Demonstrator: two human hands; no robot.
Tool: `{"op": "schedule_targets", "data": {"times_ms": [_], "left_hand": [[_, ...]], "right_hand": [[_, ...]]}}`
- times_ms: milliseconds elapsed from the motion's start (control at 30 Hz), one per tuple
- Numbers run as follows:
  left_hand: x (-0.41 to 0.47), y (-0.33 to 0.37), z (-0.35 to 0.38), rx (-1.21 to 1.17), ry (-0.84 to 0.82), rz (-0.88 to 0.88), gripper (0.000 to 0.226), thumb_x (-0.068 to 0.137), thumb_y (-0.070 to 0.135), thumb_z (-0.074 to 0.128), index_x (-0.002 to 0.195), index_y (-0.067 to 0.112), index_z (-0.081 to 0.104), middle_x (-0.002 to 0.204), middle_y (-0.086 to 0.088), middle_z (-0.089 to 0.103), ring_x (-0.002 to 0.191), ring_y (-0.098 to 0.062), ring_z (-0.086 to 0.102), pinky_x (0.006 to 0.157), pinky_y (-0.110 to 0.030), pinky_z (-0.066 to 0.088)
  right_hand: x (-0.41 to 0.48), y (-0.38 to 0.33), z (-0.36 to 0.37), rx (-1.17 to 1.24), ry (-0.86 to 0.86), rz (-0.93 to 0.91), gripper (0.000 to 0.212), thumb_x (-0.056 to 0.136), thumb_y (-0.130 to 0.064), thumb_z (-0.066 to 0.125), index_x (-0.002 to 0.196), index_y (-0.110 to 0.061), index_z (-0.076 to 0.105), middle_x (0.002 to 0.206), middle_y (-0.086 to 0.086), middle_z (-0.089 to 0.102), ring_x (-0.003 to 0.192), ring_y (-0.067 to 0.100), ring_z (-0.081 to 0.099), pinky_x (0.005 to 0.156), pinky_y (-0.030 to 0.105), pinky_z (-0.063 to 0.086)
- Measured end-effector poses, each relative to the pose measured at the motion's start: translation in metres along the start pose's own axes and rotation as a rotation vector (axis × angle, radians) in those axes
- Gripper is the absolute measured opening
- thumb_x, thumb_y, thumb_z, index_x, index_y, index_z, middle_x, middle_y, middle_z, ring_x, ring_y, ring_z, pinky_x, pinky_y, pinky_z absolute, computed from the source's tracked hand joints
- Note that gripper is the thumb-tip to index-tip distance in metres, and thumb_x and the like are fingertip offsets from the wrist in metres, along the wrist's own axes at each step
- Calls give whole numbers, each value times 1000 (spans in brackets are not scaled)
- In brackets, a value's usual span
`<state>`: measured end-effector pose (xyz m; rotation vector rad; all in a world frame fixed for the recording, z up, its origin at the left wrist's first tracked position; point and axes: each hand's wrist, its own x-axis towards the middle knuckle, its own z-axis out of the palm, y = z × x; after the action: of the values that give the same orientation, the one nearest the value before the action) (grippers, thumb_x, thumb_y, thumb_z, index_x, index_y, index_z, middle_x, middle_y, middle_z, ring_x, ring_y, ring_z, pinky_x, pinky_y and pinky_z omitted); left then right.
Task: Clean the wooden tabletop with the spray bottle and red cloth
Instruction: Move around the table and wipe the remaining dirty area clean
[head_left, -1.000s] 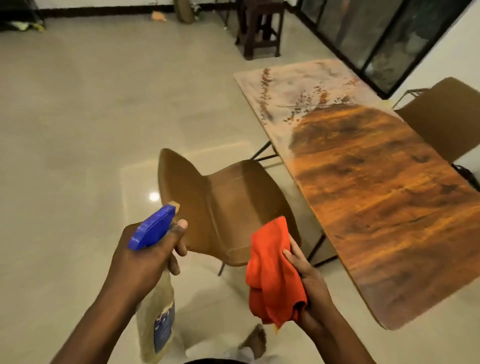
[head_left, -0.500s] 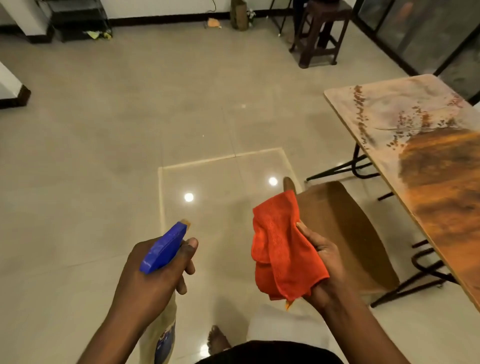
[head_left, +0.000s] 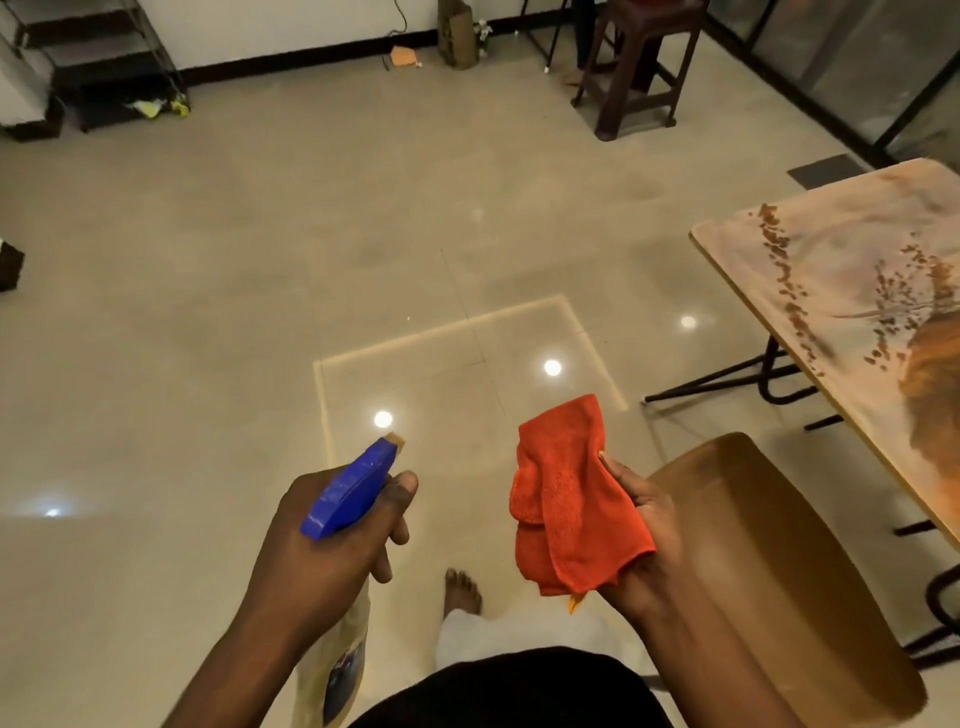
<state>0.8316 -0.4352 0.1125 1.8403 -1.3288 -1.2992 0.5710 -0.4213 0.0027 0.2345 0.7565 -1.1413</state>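
Observation:
My left hand (head_left: 332, 540) grips a spray bottle (head_left: 356, 488) with a blue trigger head; its pale body with a blue label hangs below my wrist. My right hand (head_left: 641, 535) holds a crumpled red cloth (head_left: 569, 499) up in front of me. The wooden tabletop (head_left: 857, 291) is at the right edge of the view, its near end filmed with a pale dusty layer and brown specks, with darker orange wood beyond. Both hands are over the floor, well left of the table.
A brown moulded chair (head_left: 769, 571) stands just right of my right hand, beside the table's black metal legs (head_left: 769, 374). A dark wooden stool (head_left: 639, 62) is at the back, and black shelving (head_left: 98, 62) at the far left. Glossy tiled floor spreads ahead; my bare foot (head_left: 462, 592) shows below.
The view has swung left, so the table and chair slid to the right edge. Both hands keep their hold on the bottle and the cloth.

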Motion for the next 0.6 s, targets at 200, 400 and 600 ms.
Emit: {"op": "schedule_targets", "data": {"times_ms": [200, 400, 600], "left_hand": [[120, 68, 12, 55, -83, 118, 46, 79, 68, 65, 70, 23, 76, 63, -13, 76, 52, -25, 71, 83, -57, 63], [239, 139, 49, 92, -257, 233, 46, 74, 71, 66, 79, 27, 78, 65, -13, 77, 52, -29, 71, 81, -55, 62], [343, 210, 118, 246, -547, 353, 39, 96, 44, 74, 69, 15, 76, 58, -15, 74, 49, -22, 69, 70, -37, 54]], "right_hand": [[58, -63, 56, 28, 4, -115, 57, 100, -31, 55, 141, 7, 66, 142, 29, 66, 110, 45, 74, 101, 60, 57], [108, -130, 86, 170, 61, -308, 48, 101, -24, 59, 134, 7, 71, 141, 31, 66, 107, 47, 74, 97, 62, 59], [138, -194, 92, 334, 254, -573, 50, 101, -22, 60, 144, 3, 62, 129, 31, 71, 94, 46, 77, 86, 58, 64]]}}
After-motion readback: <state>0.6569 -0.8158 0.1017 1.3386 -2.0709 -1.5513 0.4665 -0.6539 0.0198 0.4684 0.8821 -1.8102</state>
